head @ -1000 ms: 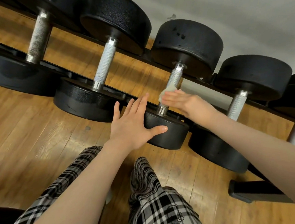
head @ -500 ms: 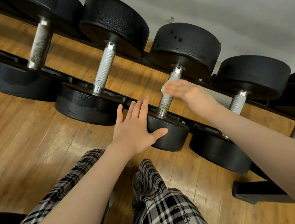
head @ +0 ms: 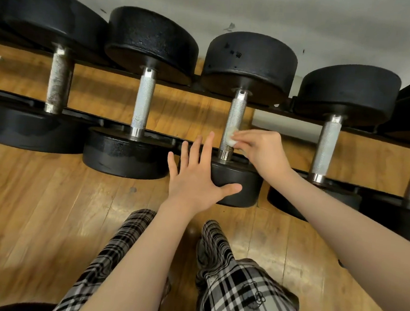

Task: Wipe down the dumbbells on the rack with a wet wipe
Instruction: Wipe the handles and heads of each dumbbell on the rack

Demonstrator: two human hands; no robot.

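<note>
Several black dumbbells with knurled silver handles lie side by side on a low black rack [head: 84,115]. My right hand [head: 260,150] pinches a small white wet wipe [head: 230,135] against the lower part of the handle of the middle dumbbell [head: 236,113]. My left hand [head: 197,177] lies flat with spread fingers on that dumbbell's near black head [head: 241,182], thumb across its front face. Most of the wipe is hidden by my fingers.
Neighbouring dumbbells sit close on both sides, one to the left [head: 143,101] and one to the right [head: 327,143]. Wooden floor [head: 36,203] runs under and in front of the rack. My legs in plaid trousers [head: 232,287] stand just before it. A grey wall [head: 284,12] is behind.
My right hand with the wipe slid up the handle towards the far head, then back down to near the close head. My left hand stayed on the near head.
</note>
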